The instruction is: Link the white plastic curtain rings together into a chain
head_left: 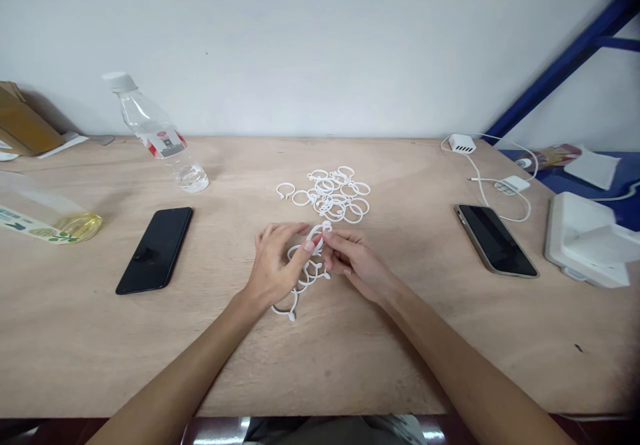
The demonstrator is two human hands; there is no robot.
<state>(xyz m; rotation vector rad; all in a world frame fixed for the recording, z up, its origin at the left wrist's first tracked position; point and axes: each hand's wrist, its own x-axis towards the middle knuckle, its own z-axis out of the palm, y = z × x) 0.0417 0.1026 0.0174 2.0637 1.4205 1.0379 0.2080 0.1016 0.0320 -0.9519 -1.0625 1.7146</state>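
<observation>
Between my fingertips is a white plastic ring [315,232], which looks like a curtain ring with a small eyelet at its top. My left hand [275,261] pinches its left side with thumb and fingers. On the other side my right hand [353,258] grips it near the eyelet, fingers closed. Below and partly behind my left hand lie several linked white rings [285,311], some hidden by the fingers. Farther back, a loose pile of similar rings [335,198] rests on the wooden table [320,365].
A water bottle [160,135] and a black phone [155,251] are at the left, beside a bottle of yellow liquid [75,227] and a cardboard box [27,121]. To the right are another phone [495,239], a charger hub [461,143] with cables and a white stand [585,238].
</observation>
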